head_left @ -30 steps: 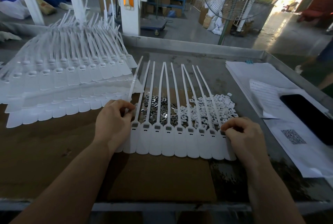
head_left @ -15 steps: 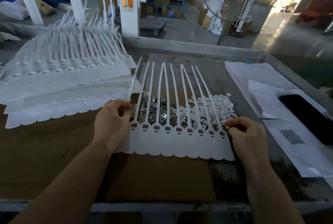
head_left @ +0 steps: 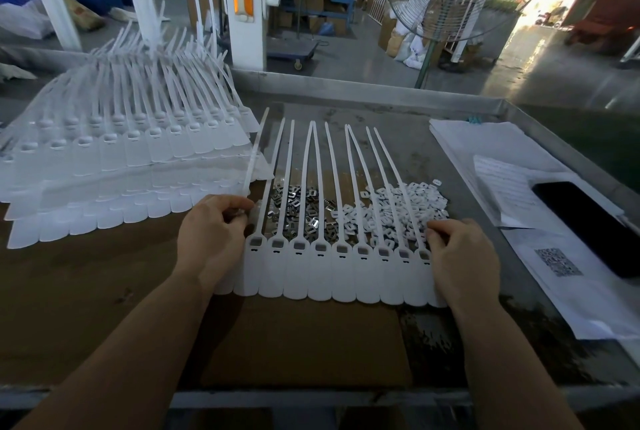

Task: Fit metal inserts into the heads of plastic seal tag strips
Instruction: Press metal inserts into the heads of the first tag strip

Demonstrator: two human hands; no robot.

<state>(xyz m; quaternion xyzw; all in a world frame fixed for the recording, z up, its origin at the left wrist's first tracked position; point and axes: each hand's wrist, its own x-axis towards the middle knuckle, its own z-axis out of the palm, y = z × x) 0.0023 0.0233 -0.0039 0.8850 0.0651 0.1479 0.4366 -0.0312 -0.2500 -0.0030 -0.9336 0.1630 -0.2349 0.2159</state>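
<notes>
A joined row of white seal tag strips [head_left: 332, 270] lies flat on the cardboard in front of me, tails pointing away, and each visible head holds a metal insert. My left hand [head_left: 211, 239] pinches the leftmost strip at its head with curled fingers. My right hand [head_left: 460, 256] rests on the right end of the row, fingers curled at the last head; what they hold is hidden. Behind the heads lie a pile of loose metal inserts [head_left: 298, 208] and a pile of small white plastic caps [head_left: 398, 208].
A large fanned stack of seal strip sheets [head_left: 114, 159] covers the left of the table. Papers [head_left: 512, 180] and a black phone [head_left: 595, 221] lie to the right. The metal tray rim [head_left: 381, 90] runs along the back, with a standing fan [head_left: 446, 3] beyond it.
My right hand has drawn slightly back along the last strip's head. My left hand keeps its pinch on the leftmost strip, shifted a little. The row has barely moved.
</notes>
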